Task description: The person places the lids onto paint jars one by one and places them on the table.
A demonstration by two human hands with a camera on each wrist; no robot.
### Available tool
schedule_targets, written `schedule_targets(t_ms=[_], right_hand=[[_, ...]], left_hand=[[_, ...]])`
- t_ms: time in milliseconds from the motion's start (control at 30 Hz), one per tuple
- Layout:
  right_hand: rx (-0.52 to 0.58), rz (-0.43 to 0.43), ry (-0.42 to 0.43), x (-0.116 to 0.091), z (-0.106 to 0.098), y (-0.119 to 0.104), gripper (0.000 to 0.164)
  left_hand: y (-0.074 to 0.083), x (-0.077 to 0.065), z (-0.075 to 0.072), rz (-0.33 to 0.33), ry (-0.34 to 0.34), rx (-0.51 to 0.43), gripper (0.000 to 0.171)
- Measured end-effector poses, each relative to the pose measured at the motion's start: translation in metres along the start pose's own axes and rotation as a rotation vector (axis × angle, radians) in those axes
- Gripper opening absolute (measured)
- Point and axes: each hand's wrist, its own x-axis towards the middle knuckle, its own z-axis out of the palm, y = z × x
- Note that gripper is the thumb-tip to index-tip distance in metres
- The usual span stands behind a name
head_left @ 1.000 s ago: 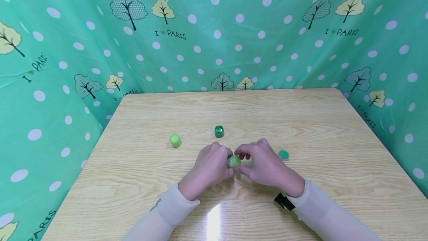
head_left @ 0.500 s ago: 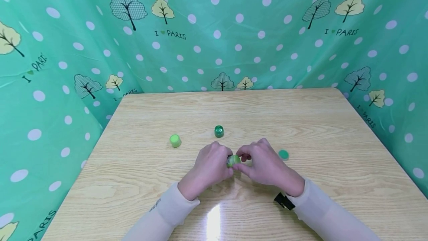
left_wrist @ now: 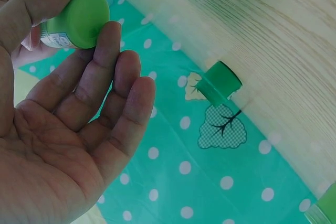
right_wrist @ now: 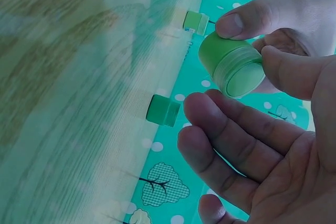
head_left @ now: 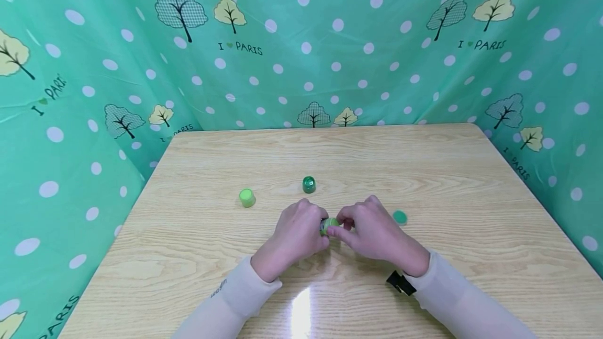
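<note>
At the centre of the frame, just below the middle, we see a labelled light-green jar [head_left: 332, 222] held sideways, its long axis running from our left hand [head_left: 299, 229], gripping the body, to our right hand [head_left: 372, 229], pinching the rimmed end; both touch it. Around us spreads a wood-grain table [head_left: 264, 161], a dark-green jar [head_left: 309, 184] standing just above the hands, a polka-dot curtain [head_left: 282, 56] filling the upper frame.

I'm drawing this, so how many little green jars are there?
3: a light green jar at left, a dark green jar farther back, and a third jar held between the left hand and right hand. The flat green disc isn't counted. Hands could hide more.
</note>
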Motion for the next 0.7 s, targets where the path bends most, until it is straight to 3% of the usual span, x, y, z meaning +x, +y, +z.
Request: schedule_targets(t_ms=[467, 700], right_hand=[[0.046, -0.018, 0.046, -0.0011, -0.0065, 0.0002, 0.041], [0.067, -0.043, 0.037, -0.0005, -0.0076, -0.0009, 0.04]], left_hand=[[-0.0004, -0.0001, 0.0002, -0.01, 0.006, 0.009, 0.03], [-0.0008, -0.0006, 0.0001, -0.005, 0.01, -0.002, 0.027]])
